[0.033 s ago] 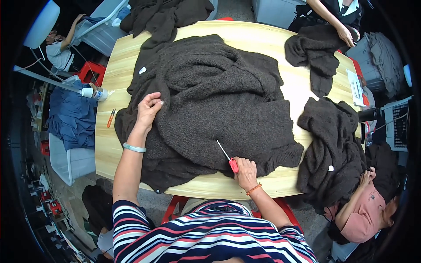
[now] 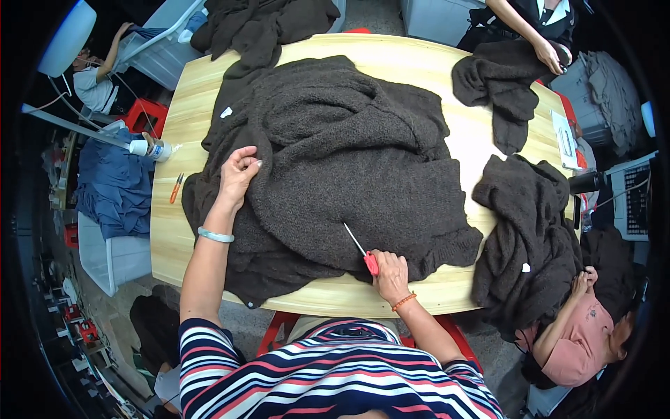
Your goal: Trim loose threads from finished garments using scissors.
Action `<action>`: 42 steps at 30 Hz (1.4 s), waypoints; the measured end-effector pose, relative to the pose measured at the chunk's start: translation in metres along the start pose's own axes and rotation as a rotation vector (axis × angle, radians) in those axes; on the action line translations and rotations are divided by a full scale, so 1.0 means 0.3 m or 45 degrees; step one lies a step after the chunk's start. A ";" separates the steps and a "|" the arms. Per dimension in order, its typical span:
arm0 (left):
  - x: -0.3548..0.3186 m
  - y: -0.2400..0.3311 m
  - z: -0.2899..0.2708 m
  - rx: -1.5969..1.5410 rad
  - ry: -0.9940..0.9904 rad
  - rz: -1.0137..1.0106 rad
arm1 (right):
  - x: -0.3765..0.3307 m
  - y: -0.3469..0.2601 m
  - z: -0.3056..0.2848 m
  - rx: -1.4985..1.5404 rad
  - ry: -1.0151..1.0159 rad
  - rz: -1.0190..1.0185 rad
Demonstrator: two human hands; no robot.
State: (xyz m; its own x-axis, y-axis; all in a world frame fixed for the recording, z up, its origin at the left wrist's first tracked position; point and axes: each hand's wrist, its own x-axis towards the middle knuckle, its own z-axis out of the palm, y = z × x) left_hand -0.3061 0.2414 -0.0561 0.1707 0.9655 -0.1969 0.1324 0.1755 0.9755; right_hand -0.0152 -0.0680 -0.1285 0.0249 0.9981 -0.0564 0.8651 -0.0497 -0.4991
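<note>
A dark brown knitted sweater (image 2: 391, 185) lies spread and rumpled over the middle of the table. At its left fold, my left hand (image 2: 239, 173) pinches the knit between thumb and finger, the other fingers loosely curled. My right hand (image 2: 392, 276) is closed round the red handle of a pair of scissors (image 2: 370, 263) near the table's front edge. Their pale, pointed blades look closed and lie over the sweater's lower part, pointing away from me and to the left. A small white tag (image 2: 226, 112) shows on the knit at upper left.
Orange thread snips (image 2: 176, 188) lie on the wooden table (image 2: 167, 237), by a white bottle (image 2: 150, 149) at its left edge. More dark knitwear (image 2: 523, 216) is heaped at right. Co-workers sit at far right and near right; a bin of blue cloth (image 2: 115, 185) stands left.
</note>
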 end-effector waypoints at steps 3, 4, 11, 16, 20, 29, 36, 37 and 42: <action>-0.021 0.033 0.046 -0.134 0.032 -0.072 | -0.019 0.001 -0.012 0.016 0.024 -0.009; -0.031 0.051 0.063 -0.226 0.074 -0.140 | -0.029 -0.003 -0.019 0.048 0.091 -0.024; -0.150 0.134 0.093 -0.744 -0.233 -0.473 | -0.063 0.016 0.018 -0.161 0.211 0.139; -0.333 0.094 0.147 -0.094 -0.445 -0.178 | -0.057 0.094 0.006 -0.136 0.119 0.175; -0.372 0.130 0.135 0.374 -0.383 0.112 | -0.108 0.141 -0.195 0.188 0.067 0.081; -0.695 0.401 -0.050 -0.462 -0.113 -0.114 | 0.044 0.212 -0.952 0.294 0.363 -0.100; -0.354 0.108 -0.067 -0.451 0.441 -0.166 | 0.678 0.177 -0.862 -0.569 0.432 -0.018; -0.364 0.095 -0.015 -0.334 0.414 -0.132 | 0.646 0.132 -0.815 -0.436 0.416 -0.056; -0.545 0.137 0.038 1.571 -0.352 1.046 | 0.288 0.073 -0.618 0.156 -0.026 -0.192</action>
State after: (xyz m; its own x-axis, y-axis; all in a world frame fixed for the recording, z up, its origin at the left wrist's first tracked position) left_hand -0.3174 0.0885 0.0152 0.7578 0.6215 0.1988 0.6017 -0.7834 0.1556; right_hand 0.0986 0.0240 0.0160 -0.1116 0.9937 0.0099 0.7910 0.0949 -0.6045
